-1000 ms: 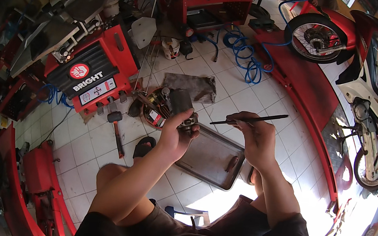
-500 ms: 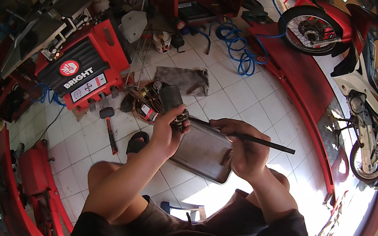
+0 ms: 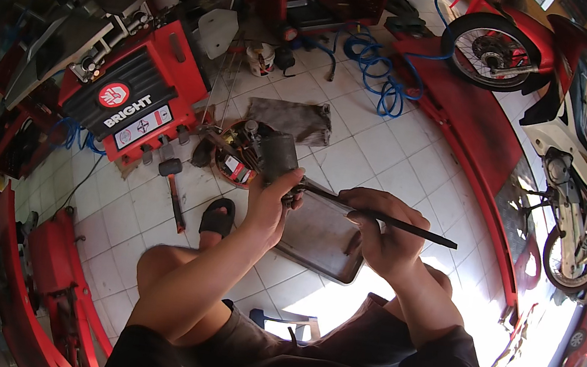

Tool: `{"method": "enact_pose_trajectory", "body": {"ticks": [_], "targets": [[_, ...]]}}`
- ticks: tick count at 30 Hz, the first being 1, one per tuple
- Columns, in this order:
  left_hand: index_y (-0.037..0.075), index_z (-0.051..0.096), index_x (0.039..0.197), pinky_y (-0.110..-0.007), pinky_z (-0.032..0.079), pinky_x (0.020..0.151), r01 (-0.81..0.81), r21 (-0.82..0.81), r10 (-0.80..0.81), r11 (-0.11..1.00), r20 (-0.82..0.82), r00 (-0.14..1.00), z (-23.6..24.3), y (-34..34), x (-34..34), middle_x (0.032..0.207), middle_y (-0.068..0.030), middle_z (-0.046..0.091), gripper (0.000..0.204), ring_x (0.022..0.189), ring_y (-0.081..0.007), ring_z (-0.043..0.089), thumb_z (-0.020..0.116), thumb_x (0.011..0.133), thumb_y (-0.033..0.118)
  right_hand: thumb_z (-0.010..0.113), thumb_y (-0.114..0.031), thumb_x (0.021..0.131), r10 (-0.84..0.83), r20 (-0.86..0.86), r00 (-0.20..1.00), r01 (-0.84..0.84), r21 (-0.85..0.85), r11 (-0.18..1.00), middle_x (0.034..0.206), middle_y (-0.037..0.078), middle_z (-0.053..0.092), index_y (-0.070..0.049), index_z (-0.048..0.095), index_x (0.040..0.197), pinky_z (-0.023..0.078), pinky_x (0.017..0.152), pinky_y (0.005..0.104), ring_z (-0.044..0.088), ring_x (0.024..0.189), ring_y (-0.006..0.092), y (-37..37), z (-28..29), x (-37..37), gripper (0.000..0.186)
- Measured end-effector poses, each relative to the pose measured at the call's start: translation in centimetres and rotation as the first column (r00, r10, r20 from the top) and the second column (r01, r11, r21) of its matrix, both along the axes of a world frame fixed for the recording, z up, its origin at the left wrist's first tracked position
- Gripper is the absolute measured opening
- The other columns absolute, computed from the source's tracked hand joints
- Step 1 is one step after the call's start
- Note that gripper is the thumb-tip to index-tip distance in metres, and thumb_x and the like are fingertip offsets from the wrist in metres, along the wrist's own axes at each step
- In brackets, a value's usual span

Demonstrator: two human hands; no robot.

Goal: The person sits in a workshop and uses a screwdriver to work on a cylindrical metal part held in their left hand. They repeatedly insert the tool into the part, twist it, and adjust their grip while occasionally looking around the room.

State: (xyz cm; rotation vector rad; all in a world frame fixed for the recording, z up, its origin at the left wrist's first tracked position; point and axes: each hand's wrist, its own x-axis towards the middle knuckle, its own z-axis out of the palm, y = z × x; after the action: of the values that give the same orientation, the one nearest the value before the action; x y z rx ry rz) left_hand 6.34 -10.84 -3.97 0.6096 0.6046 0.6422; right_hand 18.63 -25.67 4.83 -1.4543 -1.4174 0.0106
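"Cylinder [image 3: 280,155] first: where do you have it?"

"Above the floor, its near end gripped in my left hand [image 3: 270,203], the dark grey barrel pointing away from me."

"And the rod [image 3: 418,231]?"

"Closed in my right hand [image 3: 387,236], to the right of the cylinder. Its long axis slants from a far-left tip to a near-right end, so the tip points at my left fingers. Whether it touches the part, I can't tell; that spot is too small and dark."

"Which hand is nearer the cylinder?"

"My left, since it holds it. The right is near, with the rod's front stretch between them."

"Edges and room?"

"A metal tray [image 3: 318,224] lies below my hands, a container of parts [image 3: 221,167] just left of the cylinder, a stained cloth [image 3: 291,119] beyond. Rightward, white floor tiles [image 3: 415,171] run to the red ramp [image 3: 458,132]; I judge that room enough for the rod."
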Motion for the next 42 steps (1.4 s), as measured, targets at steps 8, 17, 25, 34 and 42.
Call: {"method": "enact_pose_trajectory", "body": {"ticks": [8, 17, 25, 34, 42], "targets": [[0.006, 0.057, 0.09, -0.027, 0.041, 0.05, 0.067, 0.004, -0.065, 0.998, -0.166, 0.984, 0.4, -1.3, -0.2, 0.076, -0.0012, 0.058, 0.021, 0.058, -0.01, 0.054, 0.076, 0.084, 0.016, 0.044, 0.0, 0.097, 0.007, -0.083, 0.997, 0.0, 0.076, 0.997, 0.109, 0.025, 0.066, 0.012, 0.054, 0.116, 0.054, 0.09, 0.0402, 0.068, 0.101, 0.0307, 0.3, -1.3, -1.9, 0.024], [0.007, 0.065, 0.088, -0.028, 0.048, 0.05, 0.044, -0.102, -0.061, 0.994, -0.177, 0.982, -1.2, -1.3, -0.5, 0.073, -0.0013, 0.063, 0.009, 0.058, -0.0119, 0.059, 0.071, 0.085, 0.012, 0.081, -0.004, 0.077, -0.145, 0.013, 0.989, 0.145, 0.016, 0.989, 0.086, 0.011, 0.074, -0.002, 0.07, 0.087, 0.056, 0.065, 0.0298, 0.074, 0.075, 0.0234, 2.6, -1.1, -1.3, 0.014], [0.006, 0.06, 0.095, -0.031, 0.045, 0.054, 0.094, -0.318, -0.128, 0.943, -0.086, 0.988, -1.9, -1.7, 0.2, 0.077, -0.0038, 0.059, 0.016, 0.058, -0.0164, 0.055, 0.072, 0.084, 0.009, 0.071, -0.001, 0.087, 0.001, -0.163, 0.987, 0.006, 0.041, 0.999, 0.094, 0.017, 0.071, 0.004, 0.065, 0.103, 0.058, 0.072, 0.0349, 0.073, 0.086, 0.0311, 1.8, -1.0, -1.2, 0.019], [0.006, 0.061, 0.094, -0.03, 0.044, 0.053, 0.184, -0.333, -0.218, 0.925, -0.068, 0.974, -1.9, -2.3, -0.4, 0.076, -0.0037, 0.058, 0.012, 0.058, -0.0166, 0.054, 0.069, 0.087, 0.011, 0.068, 0.002, 0.088, -0.059, 0.007, 0.998, 0.059, -0.087, 0.994, 0.097, 0.015, 0.073, 0.003, 0.067, 0.108, 0.058, 0.076, 0.0333, 0.074, 0.087, 0.0289, 0.7, -1.0, -0.9, 0.021], [0.008, 0.061, 0.093, -0.03, 0.041, 0.054, 0.234, -0.289, -0.266, 0.928, -0.076, 0.961, -2.1, -2.4, -0.1, 0.077, -0.0033, 0.057, 0.009, 0.06, -0.0167, 0.053, 0.066, 0.089, 0.015, 0.07, 0.001, 0.086, -0.036, -0.067, 0.997, 0.03, -0.079, 0.996, 0.095, 0.014, 0.074, 0.003, 0.066, 0.103, 0.058, 0.076, 0.0336, 0.074, 0.09, 0.0278, 0.1, -1.3, -0.2, 0.017]]}}
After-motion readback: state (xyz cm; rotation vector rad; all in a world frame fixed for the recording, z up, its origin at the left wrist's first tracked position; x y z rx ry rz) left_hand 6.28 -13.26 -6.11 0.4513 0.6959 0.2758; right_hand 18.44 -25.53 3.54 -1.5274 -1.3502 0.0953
